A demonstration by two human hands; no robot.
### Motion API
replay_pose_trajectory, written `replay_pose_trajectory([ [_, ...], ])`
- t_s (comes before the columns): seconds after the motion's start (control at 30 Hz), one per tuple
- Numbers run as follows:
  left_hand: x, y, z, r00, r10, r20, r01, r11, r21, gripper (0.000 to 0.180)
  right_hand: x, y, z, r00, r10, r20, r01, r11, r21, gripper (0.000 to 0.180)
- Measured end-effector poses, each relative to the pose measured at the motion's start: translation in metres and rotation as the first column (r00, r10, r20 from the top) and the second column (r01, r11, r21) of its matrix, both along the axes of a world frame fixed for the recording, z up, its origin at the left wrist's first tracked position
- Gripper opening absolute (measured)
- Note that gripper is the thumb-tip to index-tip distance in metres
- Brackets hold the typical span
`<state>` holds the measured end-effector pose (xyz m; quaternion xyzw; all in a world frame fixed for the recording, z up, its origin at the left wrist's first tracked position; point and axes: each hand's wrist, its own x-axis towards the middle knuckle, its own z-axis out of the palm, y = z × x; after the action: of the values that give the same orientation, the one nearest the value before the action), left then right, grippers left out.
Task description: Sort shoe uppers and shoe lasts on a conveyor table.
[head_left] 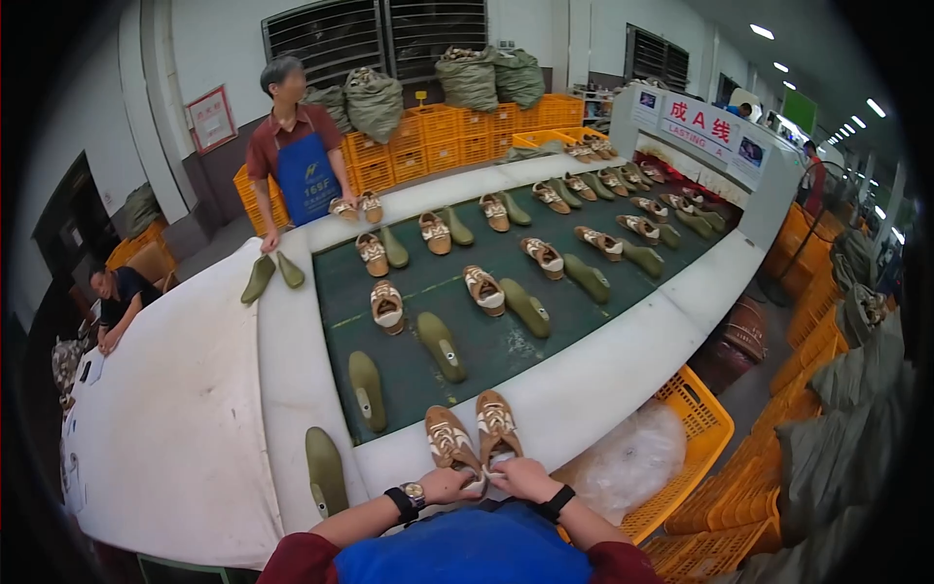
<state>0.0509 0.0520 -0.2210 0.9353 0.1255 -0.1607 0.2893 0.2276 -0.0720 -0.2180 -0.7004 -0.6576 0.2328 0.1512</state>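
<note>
Two brown suede sneakers with white stripes and laces lie side by side on the white ledge in front of me, toes pointing away. My left hand point(451, 484) is closed on the heel of the left sneaker point(449, 435). The heel collar of the right sneaker point(495, 417) is pinched by my right hand point(523, 479). Something pale shows at the shoe openings between my fingers. Left of my left wrist, a green shoe last point(326, 471) lies on the ledge. Another green last point(366, 389) rests on the dark green belt point(399, 414) just beyond.
Rows of brown sneakers point(484, 290) and green lasts point(528, 308) cover the belt, which runs into a white machine point(696, 144). Across it stands a co-worker point(306, 161) beside two lasts point(291, 271). A yellow crate point(700, 414) with clear plastic bags sits at my right.
</note>
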Motion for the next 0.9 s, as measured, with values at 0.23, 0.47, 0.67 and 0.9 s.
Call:
replay_pose_trajectory([
  [0.23,-0.027,0.004,0.043,0.987,0.152,-0.059,-0.134,0.963,0.236,0.031,-0.008,-0.005,0.033,0.993,-0.116,0.033,0.11,0.983,0.148,0.022],
  [0.47,-0.06,0.005,-0.008,0.96,0.271,0.075,-0.28,0.944,0.174,0.036,-0.027,0.011,-0.008,0.994,0.096,0.056,-0.089,0.989,-0.117,0.023],
  [0.67,-0.06,0.005,-0.007,0.966,0.256,0.043,-0.258,0.965,0.052,0.045,-0.046,0.019,-0.01,0.976,0.2,-0.081,-0.208,0.973,-0.104,0.023],
  [0.9,-0.069,0.002,-0.021,0.973,0.229,0.035,-0.232,0.956,0.178,0.04,-0.051,0.017,-0.008,0.978,0.195,-0.078,-0.203,0.972,-0.118,0.019],
])
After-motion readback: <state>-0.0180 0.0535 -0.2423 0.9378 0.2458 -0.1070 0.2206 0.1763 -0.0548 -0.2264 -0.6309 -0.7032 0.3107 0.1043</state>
